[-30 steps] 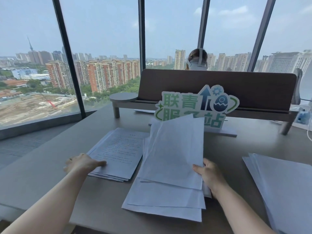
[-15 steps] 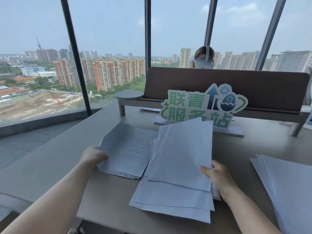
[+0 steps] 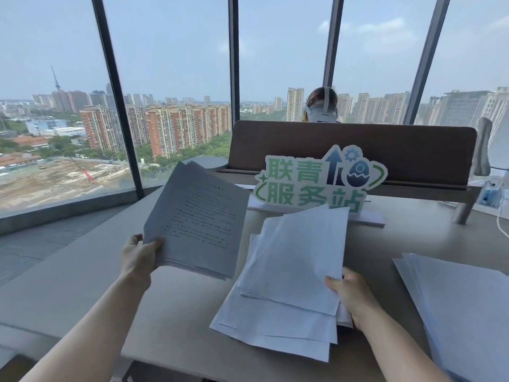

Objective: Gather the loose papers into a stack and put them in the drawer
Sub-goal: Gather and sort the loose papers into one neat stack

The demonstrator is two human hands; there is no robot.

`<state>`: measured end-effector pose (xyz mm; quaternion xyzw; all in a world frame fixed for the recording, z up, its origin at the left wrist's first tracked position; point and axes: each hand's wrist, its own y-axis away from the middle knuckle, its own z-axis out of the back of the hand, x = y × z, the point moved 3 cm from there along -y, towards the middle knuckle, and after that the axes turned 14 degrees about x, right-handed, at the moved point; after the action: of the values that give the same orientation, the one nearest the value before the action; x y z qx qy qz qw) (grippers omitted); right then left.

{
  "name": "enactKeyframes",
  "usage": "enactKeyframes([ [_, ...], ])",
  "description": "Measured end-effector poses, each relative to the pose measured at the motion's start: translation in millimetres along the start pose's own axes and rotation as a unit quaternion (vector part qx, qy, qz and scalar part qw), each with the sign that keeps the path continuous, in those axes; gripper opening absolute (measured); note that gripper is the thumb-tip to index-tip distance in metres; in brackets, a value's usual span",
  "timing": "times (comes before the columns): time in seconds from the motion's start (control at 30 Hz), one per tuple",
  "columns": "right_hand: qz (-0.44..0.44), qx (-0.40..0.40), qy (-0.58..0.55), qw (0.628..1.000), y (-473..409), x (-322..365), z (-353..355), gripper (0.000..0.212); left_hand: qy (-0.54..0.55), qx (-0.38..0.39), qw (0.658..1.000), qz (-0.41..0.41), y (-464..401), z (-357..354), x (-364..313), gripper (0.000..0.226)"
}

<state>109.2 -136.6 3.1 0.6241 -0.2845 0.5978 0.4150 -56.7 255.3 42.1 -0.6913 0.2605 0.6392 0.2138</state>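
My left hand (image 3: 139,257) grips the lower left corner of a printed sheaf of papers (image 3: 198,219) and holds it tilted up off the grey desk (image 3: 82,271). My right hand (image 3: 348,295) holds the right edge of a loose white pile of papers (image 3: 292,271) in the middle of the desk, its top sheets lifted at an angle. A third pile of white sheets (image 3: 462,312) lies at the right edge of the desk. No drawer is in view.
A green and white cut-out sign (image 3: 316,180) stands behind the middle pile, in front of a brown desk divider (image 3: 358,150). A person wearing a headset (image 3: 321,106) sits beyond the divider. Floor-to-ceiling windows rise behind.
My left hand took hold of the printed sheaf and raised it off the desk, tilting it upward. My right hand kept its hold on the middle pile.
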Motion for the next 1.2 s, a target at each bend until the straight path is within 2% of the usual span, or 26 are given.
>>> enactKeyframes([
  [0.17, -0.001, -0.001, -0.002, 1.0, 11.8, 1.8, 4.5, 0.022, 0.068, 0.076, 0.994, 0.044, 30.2, -46.5, 9.4, 0.018],
  [0.4, -0.023, -0.027, 0.014, 0.999, 24.5, 0.9, 20.1, 0.019, 0.069, 0.151, 0.979, 0.119, 84.5, -125.7, 53.4, 0.014],
  [0.57, 0.003, -0.041, 0.038, 0.998, 36.3, 6.2, 30.4, 0.021, 0.048, 0.166, 0.977, 0.122, 110.2, -160.3, 65.3, 0.015],
  [0.7, 0.001, -0.051, 0.051, 0.997, 42.5, 8.8, 37.9, 0.025, 0.008, 0.181, 0.977, 0.109, 123.1, -175.7, 68.3, 0.016],
  [0.83, -0.026, -0.051, 0.087, 0.995, 42.0, 6.4, 45.5, 0.024, -0.088, 0.186, 0.975, 0.081, 128.8, -179.2, 67.6, 0.032],
  [0.97, -0.071, -0.021, 0.101, 0.992, 38.3, 2.7, 51.8, 0.019, -0.162, 0.204, 0.964, 0.054, 128.8, -181.4, 68.1, 0.029],
  [1.07, -0.097, 0.005, 0.133, 0.986, 35.2, -3.1, 52.6, 0.032, -0.207, 0.22, 0.952, 0.038, 128.7, -183.9, 67.0, 0.03],
  [1.2, -0.073, 0.013, 0.146, 0.987, 35.9, -6.1, 51.6, 0.038, -0.269, 0.223, 0.937, 0.005, 127.9, -182.9, 64.0, 0.026],
])
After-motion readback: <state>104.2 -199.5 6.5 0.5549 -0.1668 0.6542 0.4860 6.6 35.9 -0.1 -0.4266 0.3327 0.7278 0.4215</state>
